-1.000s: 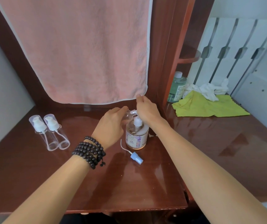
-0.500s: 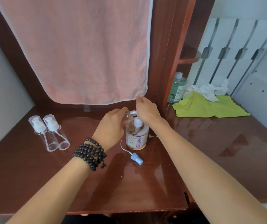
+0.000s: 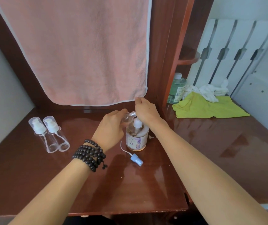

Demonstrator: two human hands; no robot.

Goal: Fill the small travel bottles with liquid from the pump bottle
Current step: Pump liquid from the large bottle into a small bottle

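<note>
The pump bottle (image 3: pixel 136 137), clear with a purple flowered label and a white pump, stands mid-table. My right hand (image 3: pixel 146 111) rests on top of its pump head, fingers curled over it. My left hand (image 3: pixel 112 125) grips a small clear travel bottle (image 3: pixel 126 118), tilted with its open threaded neck at the pump's spout. That bottle's blue spray cap with dip tube (image 3: pixel 135 159) lies on the table in front of the pump bottle. Two more capped clear travel bottles (image 3: pixel 48 135) lie side by side at the left.
A pink towel (image 3: pixel 81 51) hangs behind the hands. At the right lie a green cloth (image 3: pixel 208 108) and crumpled white tissue (image 3: pixel 208 90), with a green bottle (image 3: pixel 177 88) by the wooden post. The glossy brown table (image 3: pixel 146 189) ends at its near edge.
</note>
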